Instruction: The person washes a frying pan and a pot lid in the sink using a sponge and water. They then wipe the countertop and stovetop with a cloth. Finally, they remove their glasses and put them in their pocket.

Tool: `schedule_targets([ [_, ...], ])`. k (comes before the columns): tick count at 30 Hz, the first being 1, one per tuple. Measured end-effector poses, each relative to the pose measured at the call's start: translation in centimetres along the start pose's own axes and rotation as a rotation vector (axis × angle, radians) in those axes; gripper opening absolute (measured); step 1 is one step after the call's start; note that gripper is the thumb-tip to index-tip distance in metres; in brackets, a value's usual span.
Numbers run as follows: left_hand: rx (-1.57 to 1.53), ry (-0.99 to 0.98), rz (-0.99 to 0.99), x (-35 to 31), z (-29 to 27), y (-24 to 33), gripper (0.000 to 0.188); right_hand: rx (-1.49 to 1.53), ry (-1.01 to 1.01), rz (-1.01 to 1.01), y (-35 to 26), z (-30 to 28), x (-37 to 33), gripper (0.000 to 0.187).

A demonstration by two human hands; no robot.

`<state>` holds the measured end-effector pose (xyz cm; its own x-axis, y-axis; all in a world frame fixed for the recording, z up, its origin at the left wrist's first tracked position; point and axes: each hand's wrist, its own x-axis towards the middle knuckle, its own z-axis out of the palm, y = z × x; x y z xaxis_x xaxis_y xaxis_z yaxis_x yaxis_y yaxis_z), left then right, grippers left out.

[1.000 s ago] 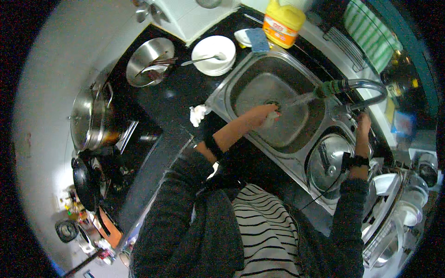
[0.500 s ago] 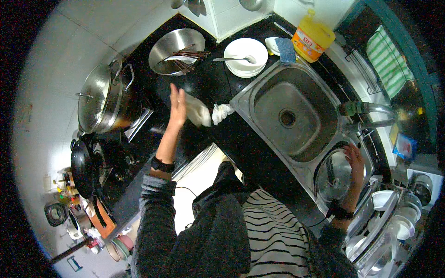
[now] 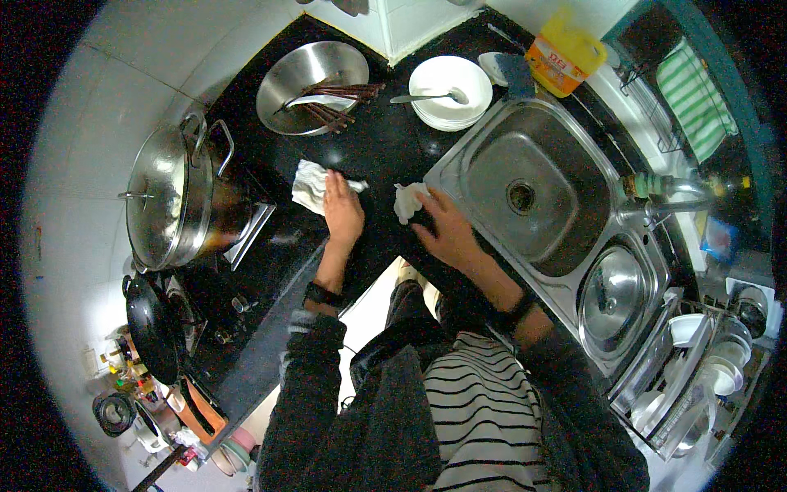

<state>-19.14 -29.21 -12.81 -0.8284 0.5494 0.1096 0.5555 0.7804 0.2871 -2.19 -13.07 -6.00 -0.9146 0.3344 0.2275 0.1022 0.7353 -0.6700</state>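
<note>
My left hand (image 3: 343,215) lies flat on the black counter, fingers stretched and together, over the edge of a spread white cloth (image 3: 310,185). To its right, my right hand (image 3: 451,234) reaches in from the sink side with thumb and fingers apart. Its fingertips overlap the edge of a crumpled white wad (image 3: 407,203), paper or thin cloth; whether they touch it I cannot tell. Behind the hands stand a steel bowl (image 3: 279,94) with chopsticks and a white spoon across it, and a stack of white plates (image 3: 430,74) topped by a metal spoon.
On the right is a steel sink (image 3: 525,238), with a round glass lid (image 3: 613,295) over its smaller basin and a dish rack (image 3: 656,410) nearby. A yellow detergent jug (image 3: 566,53) stands behind the sink. At left are a large steel pot (image 3: 156,201) and a black wok (image 3: 152,328).
My right hand has moved left from the glass lid to the crumpled white wad. My left hand has come nearer and slightly right; the cloth, blurred before, now lies spread to its left.
</note>
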Motion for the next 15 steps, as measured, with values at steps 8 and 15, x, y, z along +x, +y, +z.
schedule_targets([
  [8, -0.112, 0.09, 0.407, 3.3, 1.1, 1.2, 0.058, 0.069, -0.184, 0.08, 1.5, 2.3, 0.9, 0.036],
  [15, -0.216, -0.259, 0.554, 0.0, 0.3, 5.1, 0.065, 0.25, -0.026, 0.28, 1.3, -7.3, -5.8, 0.035],
])
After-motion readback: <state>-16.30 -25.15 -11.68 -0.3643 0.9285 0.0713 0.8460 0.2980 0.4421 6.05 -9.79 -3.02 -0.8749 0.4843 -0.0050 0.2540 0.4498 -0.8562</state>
